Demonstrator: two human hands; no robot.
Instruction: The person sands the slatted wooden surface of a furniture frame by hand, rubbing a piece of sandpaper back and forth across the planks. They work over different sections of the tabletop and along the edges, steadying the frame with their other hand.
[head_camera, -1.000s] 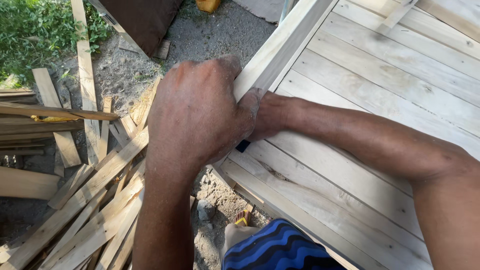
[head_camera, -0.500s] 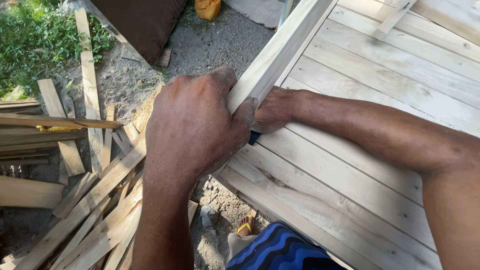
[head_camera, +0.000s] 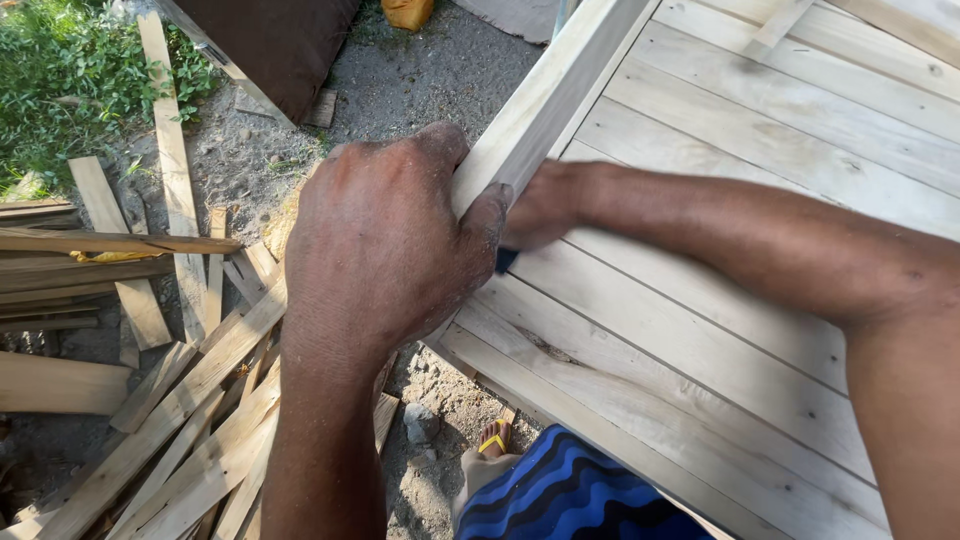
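The left hand (head_camera: 385, 245) has its grip closed on the pale wooden rail (head_camera: 545, 100), whose long axis runs up-right, away from it. Just right, the right hand (head_camera: 540, 205) seemingly clasps a dark tool (head_camera: 506, 260).

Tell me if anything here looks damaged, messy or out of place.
Offcut wood strips lie scattered at all angles on the dirt left of the panel, an untidy heap. One panel board has a dark split or knot near the left hand. The right hand is mostly hidden behind the rail. Nothing else stands out.
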